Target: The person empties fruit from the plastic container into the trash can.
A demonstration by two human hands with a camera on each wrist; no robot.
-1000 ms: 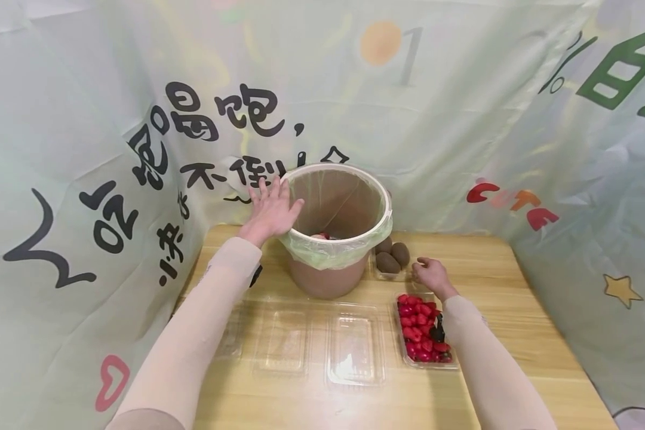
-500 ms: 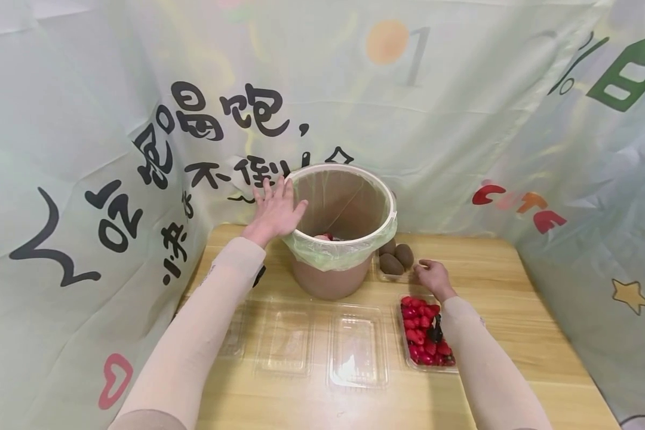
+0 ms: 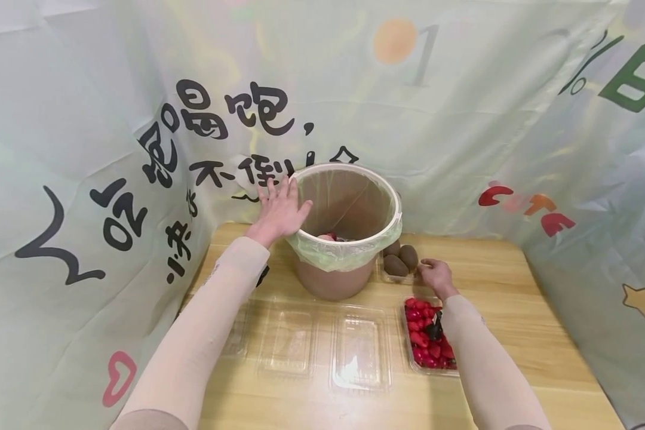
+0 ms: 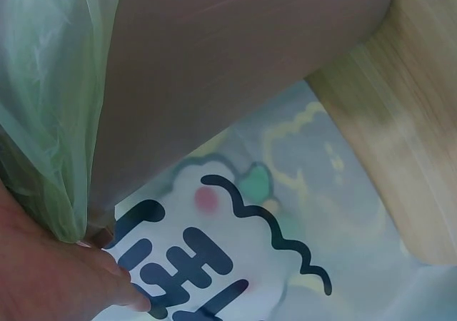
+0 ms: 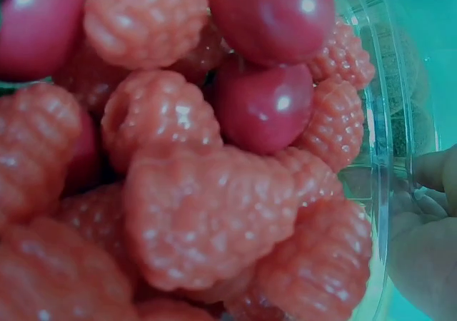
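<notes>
Left hand (image 3: 280, 212), fingers spread wide, lies at the left rim of the lined bucket (image 3: 333, 283). Right hand (image 3: 437, 278), narrowed, meets the fruit tray (image 3: 395, 279) at its right edge; grip cannot be determined. Bare tabletop (image 3: 505, 298) extends rightward from there.

The bucket (image 3: 330, 282) stands toward the back of the counter (image 3: 497, 292), its bag (image 3: 337, 258) folded over the rim. The left grip (image 3: 280, 214) lies at the bucket's left rim. Right of the bucket, 3 visible kiwis (image 3: 396, 266) sit in a tray, the right grip (image 3: 438, 277) just beside its right edge. Before them stands a box (image 3: 432, 371) of berries (image 3: 420, 341); left of that, 3 trays (image 3: 361, 352) lie in a row.
</notes>
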